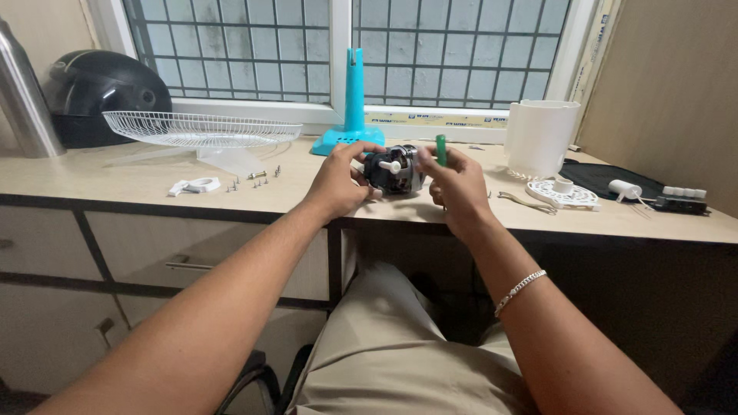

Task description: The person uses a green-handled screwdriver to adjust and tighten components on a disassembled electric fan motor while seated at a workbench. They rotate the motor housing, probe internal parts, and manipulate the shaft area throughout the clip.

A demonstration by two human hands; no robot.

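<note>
The left hand (pixel 338 180) grips a small dark fan motor (pixel 393 170) at the front edge of the desk (pixel 115 180), and the right hand (pixel 455 184) is closed around a green-handled screwdriver (pixel 441 149) just beside it. Screws (pixel 254 180) lie to the left near a white wire fan guard (pixel 201 128); a turquoise stand (pixel 352 104) rises behind.

We see a dark grey motor (pixel 393 170) with a white shaft, and a green screwdriver handle (pixel 441 149). The stand (pixel 353 104) is bright turquoise, the wire grille (pixel 201 128) white, the helmet (pixel 104 91) glossy black, the desk (pixel 115 180) pale beige, the cylinder (pixel 540 135) white.
</note>
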